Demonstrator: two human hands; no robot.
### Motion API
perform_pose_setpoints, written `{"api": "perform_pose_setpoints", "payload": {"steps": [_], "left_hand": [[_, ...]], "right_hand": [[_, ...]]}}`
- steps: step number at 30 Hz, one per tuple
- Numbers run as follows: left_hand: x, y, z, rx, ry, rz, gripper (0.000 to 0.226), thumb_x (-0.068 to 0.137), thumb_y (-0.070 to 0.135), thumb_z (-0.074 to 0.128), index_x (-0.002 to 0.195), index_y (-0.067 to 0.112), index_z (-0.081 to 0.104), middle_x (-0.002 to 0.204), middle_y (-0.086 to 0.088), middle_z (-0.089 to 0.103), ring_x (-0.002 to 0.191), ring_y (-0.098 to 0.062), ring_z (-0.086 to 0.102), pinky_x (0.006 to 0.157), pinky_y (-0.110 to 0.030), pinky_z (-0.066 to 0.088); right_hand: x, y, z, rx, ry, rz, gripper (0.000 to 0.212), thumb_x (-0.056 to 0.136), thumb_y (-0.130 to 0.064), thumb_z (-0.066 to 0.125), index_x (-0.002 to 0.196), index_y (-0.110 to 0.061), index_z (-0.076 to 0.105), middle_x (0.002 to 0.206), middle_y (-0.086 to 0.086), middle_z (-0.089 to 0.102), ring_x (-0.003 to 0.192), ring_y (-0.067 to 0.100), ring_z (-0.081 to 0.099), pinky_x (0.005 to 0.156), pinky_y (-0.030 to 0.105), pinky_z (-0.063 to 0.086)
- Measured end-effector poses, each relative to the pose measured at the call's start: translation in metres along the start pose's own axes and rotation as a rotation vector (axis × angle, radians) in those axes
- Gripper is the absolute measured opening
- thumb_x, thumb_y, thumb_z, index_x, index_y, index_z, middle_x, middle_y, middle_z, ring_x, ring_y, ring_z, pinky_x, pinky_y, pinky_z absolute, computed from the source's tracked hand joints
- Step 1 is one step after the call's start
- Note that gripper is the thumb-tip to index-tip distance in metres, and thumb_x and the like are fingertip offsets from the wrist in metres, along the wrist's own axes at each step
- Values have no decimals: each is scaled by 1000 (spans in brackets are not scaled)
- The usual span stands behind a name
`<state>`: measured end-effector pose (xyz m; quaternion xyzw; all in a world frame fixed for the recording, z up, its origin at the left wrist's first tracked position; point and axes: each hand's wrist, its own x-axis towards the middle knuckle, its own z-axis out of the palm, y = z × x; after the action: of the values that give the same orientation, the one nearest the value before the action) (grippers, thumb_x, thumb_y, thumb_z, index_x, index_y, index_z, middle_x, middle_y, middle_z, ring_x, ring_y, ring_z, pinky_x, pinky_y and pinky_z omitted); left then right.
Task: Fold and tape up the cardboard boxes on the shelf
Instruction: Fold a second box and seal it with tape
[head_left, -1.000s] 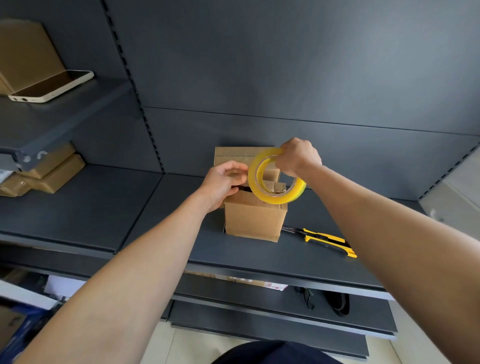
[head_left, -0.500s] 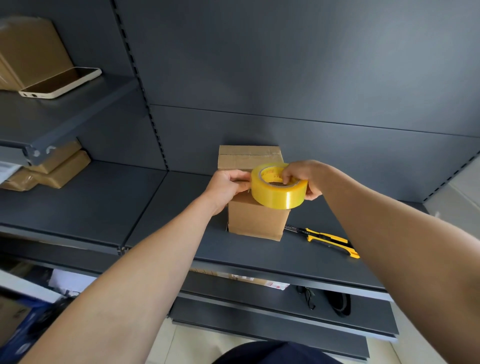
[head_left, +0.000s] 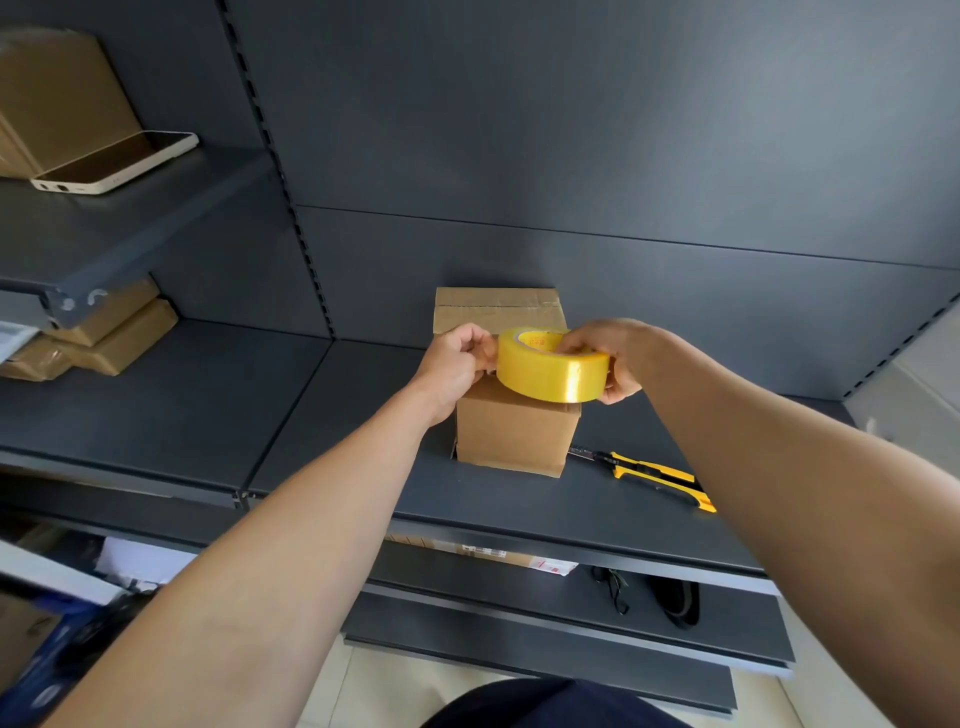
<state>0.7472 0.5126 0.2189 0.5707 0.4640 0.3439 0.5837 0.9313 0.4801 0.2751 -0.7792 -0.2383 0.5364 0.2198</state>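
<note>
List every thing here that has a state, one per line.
Front box, upright, top hidden by the roll and hands.
Back box, top seam taped shut.
Tape roll, held up in both hands.
Left hand, pinching the roll's left edge.
Right hand, gripping the roll's right side.
Knife, lying untouched.
Phone, screen dark.

Tape roll (head_left: 551, 368) above front box (head_left: 517, 434); knife (head_left: 655, 477) right; second box (head_left: 497, 306) behind
</note>
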Motion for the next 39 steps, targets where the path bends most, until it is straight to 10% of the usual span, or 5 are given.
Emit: {"api": "perform_pose_setpoints", "payload": {"steps": [7, 13, 17, 36, 39], "left_hand": [[0, 5, -5, -176, -84, -104, 21, 96, 9, 47, 77, 17, 50, 87, -1, 65, 91, -18, 63, 98, -34, 42], [6, -1, -5, -124, -7, -125, 24, 95, 9, 54, 74, 15, 46, 84, -5, 64, 81, -13, 63, 94, -32, 48], [10, 1, -3, -113, 28, -149, 19, 95, 11, 55, 77, 13, 49, 83, -6, 64, 80, -14, 62, 90, -31, 51], [9, 14, 4, 100, 76, -195, 20, 97, 4, 46, 79, 11, 47, 81, -9, 58, 81, -18, 60, 82, -29, 54], [10, 15, -6, 78, 95, -216, 16, 96, 5, 49, 82, 10, 50, 90, -8, 55, 82, -17, 58, 74, -27, 54]], "right_hand": [[0, 0, -5, 84, -51, 64, 18, 87, -19, 61, 101, -11, 53, 89, 12, 57, 65, 21, 59, 48, 24, 51], [2, 5, -20, 216, -183, -235, 44, 80, -33, 74, 117, -21, 55, 117, 9, 53, 100, 29, 63, 76, 43, 58], [-2, 15, -19, -136, -428, -387, 59, 70, -28, 77, 123, -21, 55, 126, 0, 54, 119, 20, 50, 102, 36, 41], [-22, -22, -10, -618, 231, -614, 72, 56, -75, 67, 91, -12, 64, 91, 7, 66, 78, 22, 63, 67, 32, 47], [-23, -23, -17, -826, 348, -556, 88, 51, -78, 66, 115, -17, 55, 104, 0, 53, 88, 23, 52, 74, 35, 45]]}}
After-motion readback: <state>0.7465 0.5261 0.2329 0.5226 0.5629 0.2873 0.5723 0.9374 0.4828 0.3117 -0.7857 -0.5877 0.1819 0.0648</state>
